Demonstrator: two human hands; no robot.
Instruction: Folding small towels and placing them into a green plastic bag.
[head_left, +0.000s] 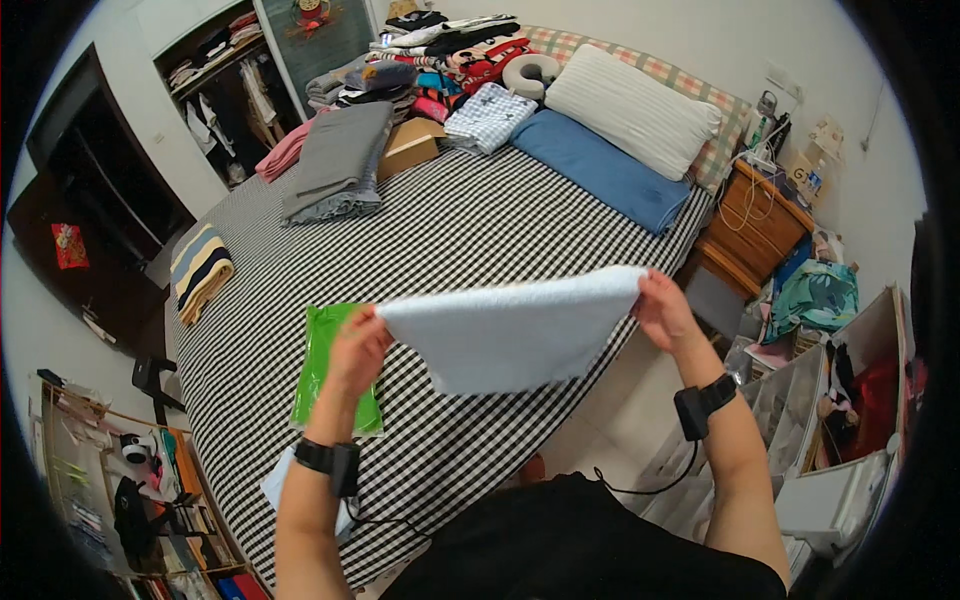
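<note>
A light blue cloth (517, 337), perhaps a towel, hangs stretched between my two hands above the bed. Its upper left corner is pinched in my left hand (361, 349); my right hand (664, 309) grips the upper right corner. The lower edge hangs free. Beneath my left hand a green plastic packet (319, 360) lies on the black-and-white checked bedsheet (450, 240), partly covered by my forearm. Another pale blue cloth (279, 472) shows near the bed's front edge, mostly hidden behind my left arm.
A folded striped towel (201, 274) rests at the bed's left edge. Folded grey bedding (337, 157), a cardboard box (411, 148) and piled clothes (457, 52) occupy the far side. A white pillow (630, 112) and a blue folded blanket (600, 169) lie near the wooden nightstand (757, 217).
</note>
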